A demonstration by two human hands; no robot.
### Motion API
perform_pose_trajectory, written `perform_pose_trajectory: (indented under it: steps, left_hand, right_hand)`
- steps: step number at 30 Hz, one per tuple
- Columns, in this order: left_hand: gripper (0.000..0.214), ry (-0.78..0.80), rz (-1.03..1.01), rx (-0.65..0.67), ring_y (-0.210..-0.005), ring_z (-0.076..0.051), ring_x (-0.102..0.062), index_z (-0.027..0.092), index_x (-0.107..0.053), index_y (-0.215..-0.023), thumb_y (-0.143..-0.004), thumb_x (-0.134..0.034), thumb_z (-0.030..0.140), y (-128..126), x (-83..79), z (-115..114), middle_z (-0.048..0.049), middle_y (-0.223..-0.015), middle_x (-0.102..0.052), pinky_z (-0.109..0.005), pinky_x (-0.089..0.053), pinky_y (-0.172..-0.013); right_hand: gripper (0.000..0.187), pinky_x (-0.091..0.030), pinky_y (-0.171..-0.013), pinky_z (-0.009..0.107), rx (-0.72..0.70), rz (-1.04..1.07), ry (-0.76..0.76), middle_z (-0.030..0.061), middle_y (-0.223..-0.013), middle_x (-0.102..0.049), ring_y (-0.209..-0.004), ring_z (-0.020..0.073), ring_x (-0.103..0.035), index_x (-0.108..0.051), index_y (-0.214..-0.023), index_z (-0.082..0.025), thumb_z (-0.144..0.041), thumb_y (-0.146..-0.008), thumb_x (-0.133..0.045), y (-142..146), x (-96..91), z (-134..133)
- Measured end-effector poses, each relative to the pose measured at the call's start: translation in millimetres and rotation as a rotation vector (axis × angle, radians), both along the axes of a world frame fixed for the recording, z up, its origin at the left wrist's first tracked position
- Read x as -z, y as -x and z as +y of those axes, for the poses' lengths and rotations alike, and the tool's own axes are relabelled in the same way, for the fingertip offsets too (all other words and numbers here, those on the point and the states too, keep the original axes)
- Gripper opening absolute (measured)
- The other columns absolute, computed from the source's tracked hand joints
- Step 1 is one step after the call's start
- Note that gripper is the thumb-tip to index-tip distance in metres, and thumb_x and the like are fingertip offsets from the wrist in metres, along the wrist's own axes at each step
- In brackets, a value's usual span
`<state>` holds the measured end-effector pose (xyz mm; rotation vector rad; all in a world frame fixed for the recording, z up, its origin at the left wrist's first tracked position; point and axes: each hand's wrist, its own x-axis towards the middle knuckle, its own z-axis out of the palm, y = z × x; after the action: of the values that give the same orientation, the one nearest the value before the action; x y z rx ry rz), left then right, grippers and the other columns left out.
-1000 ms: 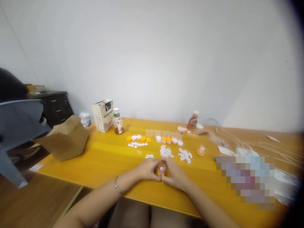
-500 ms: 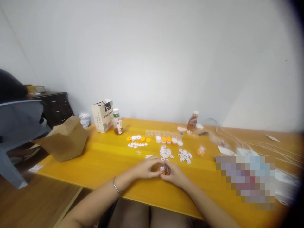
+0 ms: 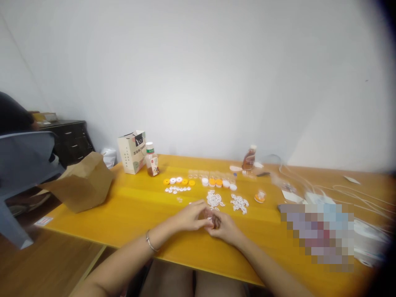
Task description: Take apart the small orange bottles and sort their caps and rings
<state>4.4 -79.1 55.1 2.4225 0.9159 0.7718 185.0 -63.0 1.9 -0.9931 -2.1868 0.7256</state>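
My left hand [image 3: 191, 215] and my right hand [image 3: 227, 228] meet over the yellow table [image 3: 139, 214], fingers closed together round a small clear jar [image 3: 208, 214] that is mostly hidden between them. A silver bracelet [image 3: 149, 242] circles my left wrist. Just beyond my hands lie two heaps of small white pieces [image 3: 214, 199] [image 3: 239, 203]. Farther back stands a row of small jars with orange and white lids [image 3: 218, 181], and left of it a row of loose orange and white lids [image 3: 178, 181].
A brown paper bag [image 3: 81, 181] lies at the table's left end. A white gift bag [image 3: 131, 151] and a drink bottle [image 3: 151, 159] stand at the back left, another bottle [image 3: 249, 158] at the back. White cables [image 3: 340, 194] trail on the right. A grey chair [image 3: 21, 165] stands left.
My hands have turned the small jar between them; its orange lid showed a second ago and is now covered by my fingers. The view has shifted slightly.
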Motion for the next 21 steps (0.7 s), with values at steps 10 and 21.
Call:
perform_pose_trajectory:
  steps: [10, 21]
  left_hand:
    - [0.023, -0.034, -0.193, -0.249, -0.086, -0.015, -0.056, 0.017, -0.055, -0.095, -0.078, -0.056, 0.033, 35, -35.8, 56, -0.0031, -0.093, -0.061, -0.024, -0.044, -0.072]
    - [0.039, 0.078, 0.011, -0.688, -0.093, -0.020, -0.057, 0.008, -0.054, -0.105, -0.066, -0.059, 0.006, 71, -10.3, 184, -0.0127, -0.105, -0.060, -0.027, -0.045, -0.080]
  right_hand:
    - [0.019, -0.031, -0.045, 0.018, -0.002, 0.037, 0.102, -0.0062, -0.057, -0.044, -0.048, 0.0072, -0.038, -0.048, -0.081, -0.019, -0.028, -0.068, -0.058, 0, 3.3, 1]
    - [0.014, -0.029, -0.046, 0.018, -0.036, 0.108, 0.138, -0.0060, -0.060, -0.043, -0.050, 0.0070, -0.036, -0.047, -0.077, -0.019, -0.023, -0.069, -0.056, 1, -4.2, -6]
